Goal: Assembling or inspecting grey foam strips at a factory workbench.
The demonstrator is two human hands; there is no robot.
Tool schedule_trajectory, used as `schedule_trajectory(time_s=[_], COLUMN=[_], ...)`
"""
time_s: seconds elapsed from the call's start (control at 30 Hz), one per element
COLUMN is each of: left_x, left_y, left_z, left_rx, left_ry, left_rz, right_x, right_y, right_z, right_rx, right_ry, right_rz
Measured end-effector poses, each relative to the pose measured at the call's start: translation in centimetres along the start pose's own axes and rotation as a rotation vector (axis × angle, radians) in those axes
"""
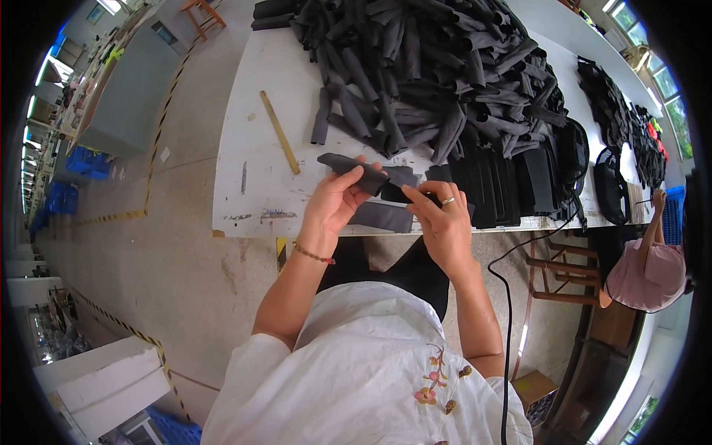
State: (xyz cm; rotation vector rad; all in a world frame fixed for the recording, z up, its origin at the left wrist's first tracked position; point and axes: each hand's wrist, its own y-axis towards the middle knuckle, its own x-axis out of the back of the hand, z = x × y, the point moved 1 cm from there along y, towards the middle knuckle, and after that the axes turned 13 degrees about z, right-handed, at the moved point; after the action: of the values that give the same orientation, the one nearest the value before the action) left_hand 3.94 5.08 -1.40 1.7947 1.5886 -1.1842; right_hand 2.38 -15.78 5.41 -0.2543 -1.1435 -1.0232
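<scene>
My left hand (334, 194) is closed around a dark grey folded fabric sleeve (343, 165), thumb on top, just above the front of the white table (245, 159). Close to its right, my right hand (445, 230) pinches the other end of the dark fabric, where a black piece (393, 193) shows between the two hands. Exactly how the pieces join there cannot be made out. Beneath the hands, a flat dark fabric strip (382, 217) lies along the table's front edge. A large heap of rolled dark grey fabric sleeves (415, 67) covers the far side.
Stacks of flat black panels (493, 185) stand right of my hands, beside a black bag-like item (571, 156). A yellowish flat stick (279, 133) lies left. A black cable (507, 297) hangs at the right. A person in pink (649, 274) works by a wooden stool (567, 271).
</scene>
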Motion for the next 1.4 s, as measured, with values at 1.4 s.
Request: schedule_trajectory(time_s=[1.4], left_x=[0.16], left_y=[-0.65], left_z=[-0.32], left_rx=[0.056], left_ry=[0.027], left_rz=[0.133], right_x=[-0.23], right_y=[0.57], right_z=[-0.01], right_rx=[0.083], right_ry=[-0.181], right_rz=[-0.010])
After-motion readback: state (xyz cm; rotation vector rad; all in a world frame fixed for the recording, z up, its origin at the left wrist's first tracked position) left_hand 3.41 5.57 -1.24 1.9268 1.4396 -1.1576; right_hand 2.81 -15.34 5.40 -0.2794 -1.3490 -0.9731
